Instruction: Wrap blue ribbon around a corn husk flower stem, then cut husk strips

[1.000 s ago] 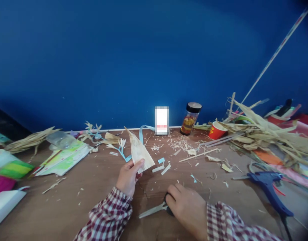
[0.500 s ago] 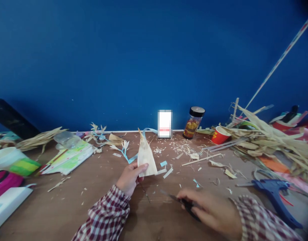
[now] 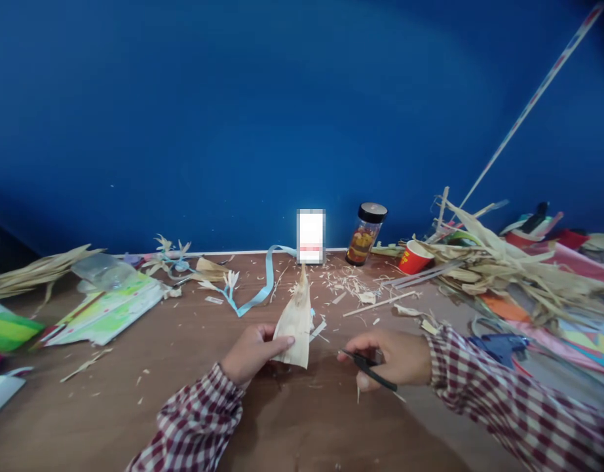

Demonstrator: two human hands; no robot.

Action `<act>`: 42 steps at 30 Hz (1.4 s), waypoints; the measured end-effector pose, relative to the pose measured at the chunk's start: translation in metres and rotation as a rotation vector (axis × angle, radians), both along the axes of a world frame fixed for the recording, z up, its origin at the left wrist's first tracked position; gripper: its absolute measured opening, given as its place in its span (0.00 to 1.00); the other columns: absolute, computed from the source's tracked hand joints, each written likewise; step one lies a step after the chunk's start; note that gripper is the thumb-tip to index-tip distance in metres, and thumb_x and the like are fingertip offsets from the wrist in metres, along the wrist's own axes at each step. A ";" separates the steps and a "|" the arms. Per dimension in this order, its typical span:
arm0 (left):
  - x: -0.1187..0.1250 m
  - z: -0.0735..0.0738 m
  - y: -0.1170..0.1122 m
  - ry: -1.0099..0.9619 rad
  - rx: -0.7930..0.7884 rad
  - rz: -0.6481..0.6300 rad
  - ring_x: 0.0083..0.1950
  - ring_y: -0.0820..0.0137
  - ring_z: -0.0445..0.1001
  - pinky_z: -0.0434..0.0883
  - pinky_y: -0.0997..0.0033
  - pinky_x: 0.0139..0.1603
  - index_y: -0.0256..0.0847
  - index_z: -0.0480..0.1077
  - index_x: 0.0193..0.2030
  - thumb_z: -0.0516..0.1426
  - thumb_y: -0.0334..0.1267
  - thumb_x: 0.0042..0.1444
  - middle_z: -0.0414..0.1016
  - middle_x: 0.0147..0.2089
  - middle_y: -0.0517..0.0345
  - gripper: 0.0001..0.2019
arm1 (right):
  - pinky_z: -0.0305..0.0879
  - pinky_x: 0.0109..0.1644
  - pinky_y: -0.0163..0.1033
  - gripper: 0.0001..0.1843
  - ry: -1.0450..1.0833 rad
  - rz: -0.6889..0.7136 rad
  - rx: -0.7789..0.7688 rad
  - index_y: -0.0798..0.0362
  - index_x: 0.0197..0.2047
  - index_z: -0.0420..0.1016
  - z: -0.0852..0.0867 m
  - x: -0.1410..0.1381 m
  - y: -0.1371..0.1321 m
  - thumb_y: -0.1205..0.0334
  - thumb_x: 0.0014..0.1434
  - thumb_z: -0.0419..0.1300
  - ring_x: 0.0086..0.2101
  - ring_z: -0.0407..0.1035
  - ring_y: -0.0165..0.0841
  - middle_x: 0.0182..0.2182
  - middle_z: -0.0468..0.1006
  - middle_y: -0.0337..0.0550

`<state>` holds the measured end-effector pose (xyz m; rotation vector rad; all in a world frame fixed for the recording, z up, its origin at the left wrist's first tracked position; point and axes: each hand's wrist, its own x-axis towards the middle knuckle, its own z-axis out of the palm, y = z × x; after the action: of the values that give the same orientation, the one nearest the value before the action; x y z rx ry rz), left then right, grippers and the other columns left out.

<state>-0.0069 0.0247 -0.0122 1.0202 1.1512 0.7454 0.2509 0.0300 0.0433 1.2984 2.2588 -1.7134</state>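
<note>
A pale, dry corn husk [image 3: 296, 328] is pinched at its wide lower end between the thumb and fingers of my left hand [image 3: 255, 349]; its narrow tip points away from me. To the right, apart from the husk, my right hand [image 3: 395, 357] is closed around dark-handled scissors [image 3: 375, 373]. Their blades are mostly hidden or too thin to make out. Beyond my left hand, a light-blue ribbon [image 3: 265, 288] curls over the brown table [image 3: 184, 400], close to a small husk flower [image 3: 230, 280].
Husk shavings [image 3: 351, 285] litter the middle. A lidded jar [image 3: 365, 236], a red paper cup [image 3: 415, 257] and a heap of dry husks [image 3: 498, 255] stand at the back right. A blue glue gun [image 3: 503, 347] lies by my right sleeve. Painted paper [image 3: 108, 311] is at left.
My left hand has brought the husk a little lower and nearer to my right hand. The right hand has lifted and turned the scissors. The view has shifted slightly right.
</note>
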 end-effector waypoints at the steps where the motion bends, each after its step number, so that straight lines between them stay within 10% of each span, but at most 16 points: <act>1: 0.000 0.000 0.000 0.011 0.008 -0.019 0.22 0.74 0.68 0.64 0.75 0.24 0.34 0.75 0.28 0.63 0.45 0.39 0.75 0.22 0.57 0.15 | 0.53 0.25 0.29 0.28 -0.006 0.017 -0.001 0.56 0.46 0.71 0.002 -0.002 0.001 0.48 0.44 0.63 0.23 0.56 0.24 0.23 0.64 0.35; 10: 0.001 -0.003 -0.001 0.060 0.049 -0.198 0.21 0.77 0.60 0.55 0.77 0.23 0.33 0.74 0.27 0.62 0.46 0.41 0.69 0.20 0.62 0.15 | 0.54 0.27 0.29 0.30 -0.049 0.086 0.002 0.55 0.46 0.72 0.001 -0.009 0.010 0.45 0.44 0.62 0.24 0.58 0.25 0.24 0.66 0.36; 42: 0.002 -0.004 -0.002 0.052 0.053 -0.229 0.20 0.78 0.56 0.52 0.77 0.21 0.34 0.72 0.23 0.61 0.49 0.40 0.64 0.18 0.64 0.16 | 0.51 0.26 0.31 0.31 -0.044 0.114 0.017 0.54 0.47 0.72 -0.007 -0.008 0.011 0.44 0.43 0.62 0.23 0.56 0.25 0.22 0.65 0.35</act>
<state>-0.0049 0.0228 -0.0159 1.1996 1.0417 0.5721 0.2431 0.0406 0.0358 1.1737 2.2796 -1.6167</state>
